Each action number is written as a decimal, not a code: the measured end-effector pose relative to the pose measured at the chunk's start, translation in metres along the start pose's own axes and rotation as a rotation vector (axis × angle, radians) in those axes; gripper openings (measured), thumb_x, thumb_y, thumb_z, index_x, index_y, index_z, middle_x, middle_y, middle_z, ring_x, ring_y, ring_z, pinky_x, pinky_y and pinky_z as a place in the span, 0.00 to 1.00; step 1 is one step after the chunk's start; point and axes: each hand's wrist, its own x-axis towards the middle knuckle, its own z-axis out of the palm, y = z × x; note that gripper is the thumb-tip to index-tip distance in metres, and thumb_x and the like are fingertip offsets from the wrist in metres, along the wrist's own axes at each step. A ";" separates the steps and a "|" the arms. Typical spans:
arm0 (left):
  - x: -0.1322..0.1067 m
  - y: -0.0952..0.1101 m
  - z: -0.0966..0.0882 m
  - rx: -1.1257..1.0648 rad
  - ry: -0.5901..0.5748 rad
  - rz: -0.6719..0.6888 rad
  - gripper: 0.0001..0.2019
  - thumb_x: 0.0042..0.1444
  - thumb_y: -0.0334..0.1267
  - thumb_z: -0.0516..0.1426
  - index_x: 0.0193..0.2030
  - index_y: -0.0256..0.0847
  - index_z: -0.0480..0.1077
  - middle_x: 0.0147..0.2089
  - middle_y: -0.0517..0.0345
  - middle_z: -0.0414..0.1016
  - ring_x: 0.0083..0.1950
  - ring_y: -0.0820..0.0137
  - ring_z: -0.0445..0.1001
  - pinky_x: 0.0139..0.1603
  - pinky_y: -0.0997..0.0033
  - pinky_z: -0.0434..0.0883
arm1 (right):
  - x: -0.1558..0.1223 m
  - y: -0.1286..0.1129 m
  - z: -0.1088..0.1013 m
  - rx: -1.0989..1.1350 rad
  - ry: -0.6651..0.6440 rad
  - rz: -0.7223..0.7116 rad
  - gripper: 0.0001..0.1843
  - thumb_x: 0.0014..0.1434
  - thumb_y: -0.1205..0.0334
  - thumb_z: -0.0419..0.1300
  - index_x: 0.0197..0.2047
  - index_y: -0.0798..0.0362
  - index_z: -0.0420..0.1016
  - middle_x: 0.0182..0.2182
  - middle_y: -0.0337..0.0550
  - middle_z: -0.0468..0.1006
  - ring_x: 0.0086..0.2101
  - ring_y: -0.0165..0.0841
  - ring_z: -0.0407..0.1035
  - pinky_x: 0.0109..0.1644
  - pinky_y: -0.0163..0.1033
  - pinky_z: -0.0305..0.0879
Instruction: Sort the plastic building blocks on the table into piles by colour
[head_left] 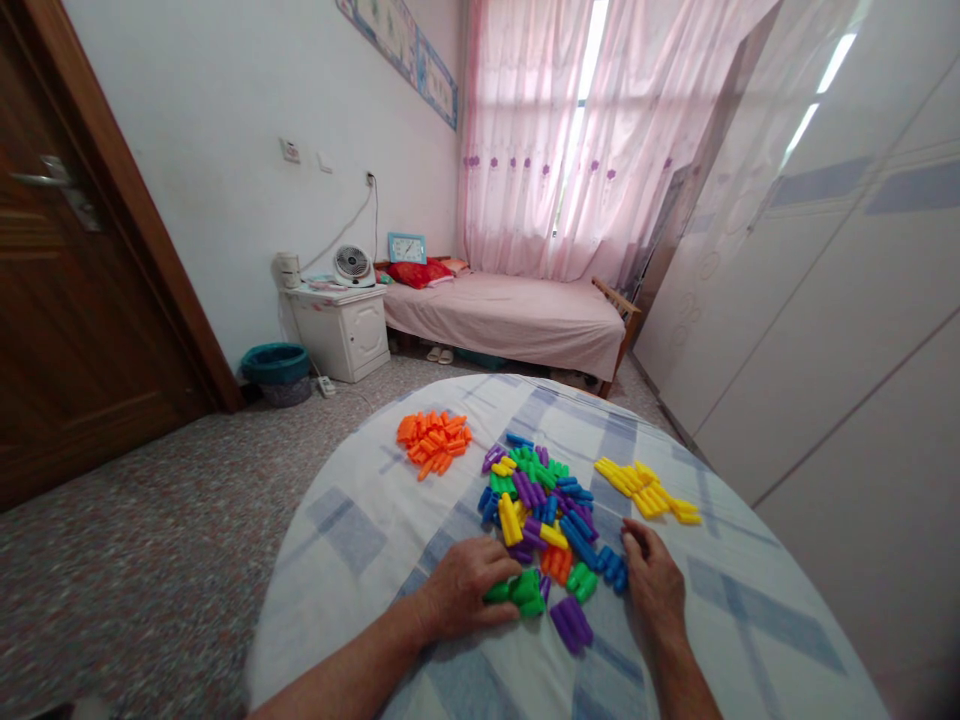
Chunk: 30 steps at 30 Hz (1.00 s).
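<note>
A heap of bullet-shaped plastic toy blocks in mixed colours lies on the round table, with purple blocks (529, 489) in its middle. At its near left edge, my left hand (474, 588) has its fingers and thumb closed around green blocks (527, 592). My right hand (654, 578) rests on the cloth at the heap's right side, fingers loosely bent and apart, nothing visible in them. Its thumb side is close to a blue block (612, 569); whether they touch, I cannot tell. Between the hands lie a purple block (571, 625) and an orange block (556, 564).
Orange blocks (433, 441) form a separate pile at the far left; yellow blocks (646, 488) lie grouped at the right. A checked tablecloth (337, 610) covers the table. Beyond stand a bed (517, 310), a white cabinet (345, 335) with a fan (352, 264), and a bin (276, 374).
</note>
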 end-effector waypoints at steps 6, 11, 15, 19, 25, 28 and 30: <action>0.000 0.002 0.002 -0.042 0.082 -0.046 0.05 0.55 0.37 0.55 0.37 0.40 0.69 0.34 0.57 0.73 0.37 0.70 0.70 0.38 0.72 0.66 | 0.000 0.001 0.000 -0.005 0.004 -0.003 0.27 0.53 0.48 0.48 0.48 0.53 0.74 0.47 0.49 0.76 0.45 0.42 0.70 0.49 0.44 0.62; -0.003 -0.007 -0.013 0.043 0.169 -0.130 0.07 0.56 0.35 0.54 0.41 0.41 0.70 0.36 0.56 0.74 0.38 0.68 0.71 0.39 0.70 0.67 | 0.000 0.000 0.000 -0.010 0.013 -0.006 0.27 0.53 0.48 0.48 0.48 0.53 0.74 0.46 0.50 0.77 0.44 0.42 0.70 0.48 0.44 0.62; -0.016 -0.036 -0.041 0.243 0.230 -0.356 0.09 0.58 0.37 0.53 0.44 0.41 0.70 0.40 0.53 0.74 0.43 0.66 0.72 0.45 0.67 0.68 | 0.000 0.000 0.000 0.008 0.010 -0.005 0.27 0.53 0.48 0.48 0.48 0.54 0.74 0.46 0.49 0.77 0.45 0.42 0.70 0.48 0.43 0.62; -0.038 -0.067 -0.065 0.446 0.224 -0.631 0.12 0.59 0.37 0.51 0.46 0.39 0.70 0.41 0.52 0.74 0.45 0.63 0.71 0.47 0.64 0.68 | 0.000 -0.002 -0.001 0.006 0.001 0.009 0.27 0.52 0.48 0.48 0.48 0.54 0.74 0.47 0.50 0.76 0.45 0.42 0.70 0.50 0.44 0.62; -0.055 -0.075 -0.070 0.583 0.154 -0.870 0.13 0.59 0.42 0.50 0.43 0.40 0.71 0.41 0.51 0.72 0.44 0.62 0.70 0.46 0.65 0.67 | 0.000 -0.004 -0.001 0.015 0.009 -0.010 0.27 0.51 0.48 0.48 0.47 0.55 0.74 0.46 0.51 0.77 0.45 0.42 0.70 0.50 0.45 0.62; -0.051 -0.073 -0.067 0.595 0.200 -0.870 0.14 0.59 0.44 0.51 0.47 0.40 0.70 0.48 0.49 0.71 0.49 0.61 0.69 0.49 0.62 0.67 | -0.001 -0.004 -0.001 0.005 0.020 -0.017 0.27 0.52 0.48 0.47 0.47 0.54 0.74 0.45 0.50 0.77 0.45 0.42 0.70 0.50 0.45 0.62; -0.046 -0.069 -0.064 0.607 0.306 -0.834 0.16 0.58 0.43 0.52 0.50 0.39 0.68 0.54 0.46 0.68 0.55 0.57 0.66 0.54 0.56 0.65 | -0.001 -0.004 -0.001 0.005 0.015 -0.018 0.27 0.52 0.48 0.47 0.48 0.55 0.74 0.46 0.51 0.77 0.45 0.42 0.70 0.50 0.44 0.62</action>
